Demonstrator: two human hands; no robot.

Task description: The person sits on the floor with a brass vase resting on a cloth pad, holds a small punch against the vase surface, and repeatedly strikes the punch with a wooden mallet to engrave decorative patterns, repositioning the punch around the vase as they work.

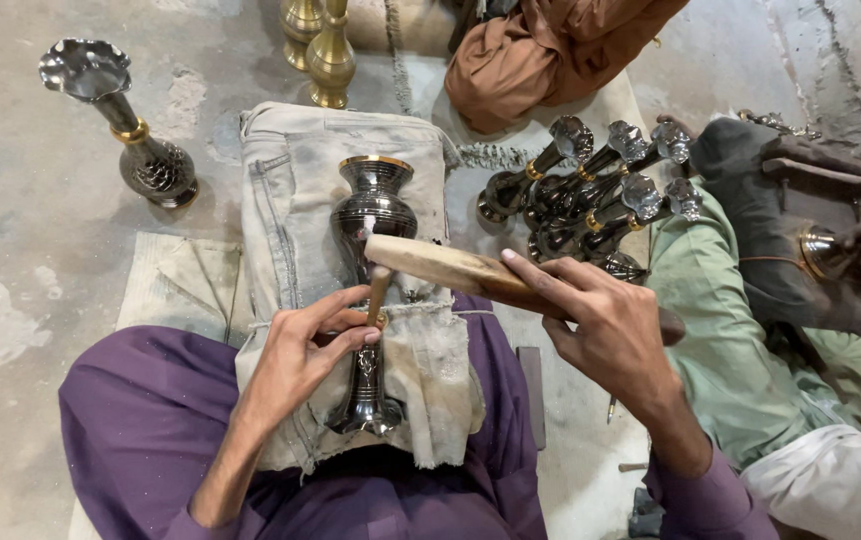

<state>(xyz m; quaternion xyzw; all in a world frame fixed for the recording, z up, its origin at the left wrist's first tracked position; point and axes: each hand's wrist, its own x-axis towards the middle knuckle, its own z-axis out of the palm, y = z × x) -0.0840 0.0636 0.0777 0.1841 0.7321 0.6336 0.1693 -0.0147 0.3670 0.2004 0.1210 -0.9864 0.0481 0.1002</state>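
Left hand [301,345] pins a chisel [378,295] upright on the lap-cushioned vase [371,290] for steadiness; right hand [606,325] grips the wooden mallet [451,268] poised above it.

floor [11,250]: grey concrete (pale patches) | light: even, soft

My left hand [306,345] pinches a thin punch [378,293] upright against the dark metal vase [371,270] lying across the folded cloth [291,190] on my lap. My right hand [606,320] grips a wooden mallet [451,265], its pale end just above the punch's top. Beside my right knee lies a heap of similar vases [591,195]. One finished vase [126,120] stands on the concrete floor [11,250] to my left. A neighbour in green [721,330] sits at my right.
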